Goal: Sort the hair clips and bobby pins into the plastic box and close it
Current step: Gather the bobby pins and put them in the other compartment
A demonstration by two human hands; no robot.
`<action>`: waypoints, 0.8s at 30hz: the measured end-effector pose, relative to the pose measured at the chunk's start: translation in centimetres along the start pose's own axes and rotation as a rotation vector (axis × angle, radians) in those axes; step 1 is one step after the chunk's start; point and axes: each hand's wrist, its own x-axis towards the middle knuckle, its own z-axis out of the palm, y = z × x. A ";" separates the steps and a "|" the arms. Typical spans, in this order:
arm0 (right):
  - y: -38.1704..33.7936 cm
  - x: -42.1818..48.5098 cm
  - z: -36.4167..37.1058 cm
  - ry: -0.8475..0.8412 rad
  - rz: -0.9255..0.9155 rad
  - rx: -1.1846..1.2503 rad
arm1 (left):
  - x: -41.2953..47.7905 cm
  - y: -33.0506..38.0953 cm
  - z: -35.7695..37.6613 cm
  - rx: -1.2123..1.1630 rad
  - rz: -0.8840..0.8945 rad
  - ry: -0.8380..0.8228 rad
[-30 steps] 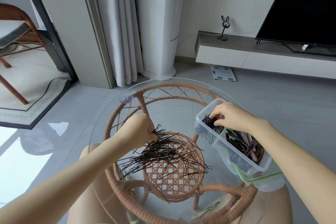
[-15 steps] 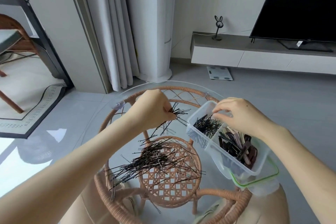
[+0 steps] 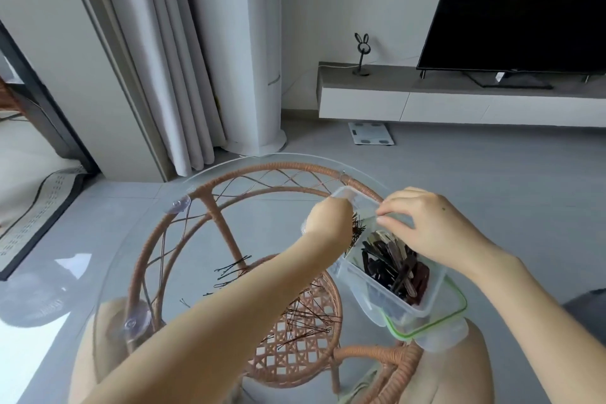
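Over a round glass tabletop (image 3: 137, 239) set on a woven rattan frame (image 3: 213, 216), both hands meet at the clear plastic box (image 3: 387, 285), which stands at about 3 o'clock on the glass. That box rests on its green-rimmed lid (image 3: 436, 321) and is split into two sections: the nearer one holds dark hair clips (image 3: 393, 266), the farther one a tuft of black bobby pins (image 3: 357, 228). At the farther section the left hand (image 3: 329, 223) is closed on a bunch of those pins, fingers pressed together around them. Just beside it, the right hand (image 3: 436, 226) hovers over the box with thumb and fingertips drawn together; whether they pinch anything cannot be told. More loose pins (image 3: 305, 318) lie scattered on the glass near its centre, partly hidden by the left forearm. Grey floor tiles show through and around the table. Toward 12 o'clock pale curtains (image 3: 170, 59) hang beside a white column (image 3: 249, 43); at 1 o'clock a bathroom scale (image 3: 370, 133) lies on the floor below a low white media unit (image 3: 459, 98) carrying a dark television (image 3: 524, 6) and a small rabbit-eared figure (image 3: 361, 52). A bordered rug (image 3: 39, 216) lies at 9 o'clock.
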 end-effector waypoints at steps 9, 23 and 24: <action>-0.3 -1.1 -0.1 0.028 -0.014 -0.028 | -1.3 -0.6 -3.5 0.038 0.223 -0.126; -9.4 -6.5 7.5 -0.440 0.262 0.015 | -12.2 -18.9 0.0 0.001 -0.030 0.091; -9.4 -6.6 8.4 -0.497 0.277 -0.037 | -13.1 -20.0 0.9 0.017 -0.067 0.084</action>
